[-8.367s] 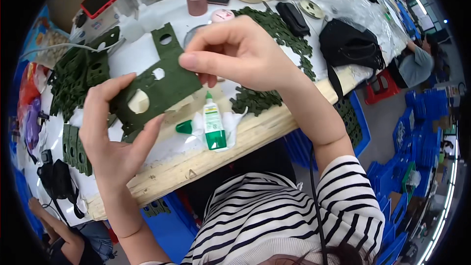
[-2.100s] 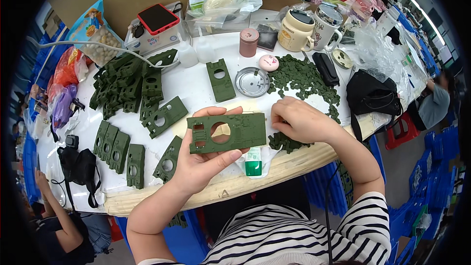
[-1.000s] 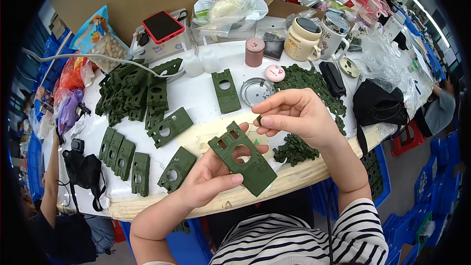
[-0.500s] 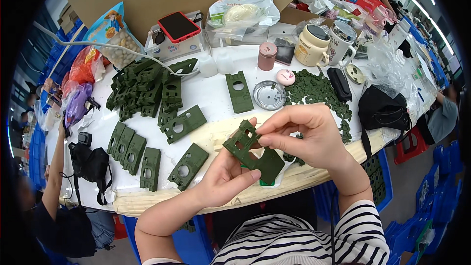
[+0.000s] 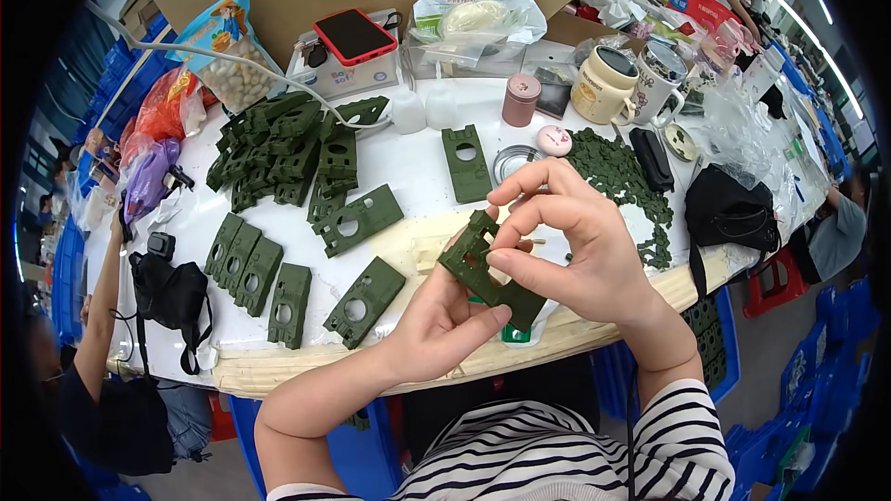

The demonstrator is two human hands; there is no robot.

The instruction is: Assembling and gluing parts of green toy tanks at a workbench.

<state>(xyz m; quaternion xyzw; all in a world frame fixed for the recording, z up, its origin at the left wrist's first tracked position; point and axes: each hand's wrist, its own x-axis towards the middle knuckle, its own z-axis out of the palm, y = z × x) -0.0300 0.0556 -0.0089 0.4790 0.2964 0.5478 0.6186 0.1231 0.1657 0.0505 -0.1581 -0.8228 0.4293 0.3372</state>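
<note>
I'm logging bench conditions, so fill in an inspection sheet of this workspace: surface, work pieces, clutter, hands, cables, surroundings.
Surface: white tabletop, pale wooden front edge.
Work pieces: dark-green rectangular plastic part, held; heap of matching parts at left; heap of small dark-green pieces at right.
Clutter: red-cased black phone, cream lidded mug, black fabric bag.
Hands: left hand supports the held part; right hand is at its upper end, any small piece there hidden.
Cables: whitish cable across the upper left.
Surroundings: blue plastic crates, red plastic stool, dark-sleeved person at left.
</note>
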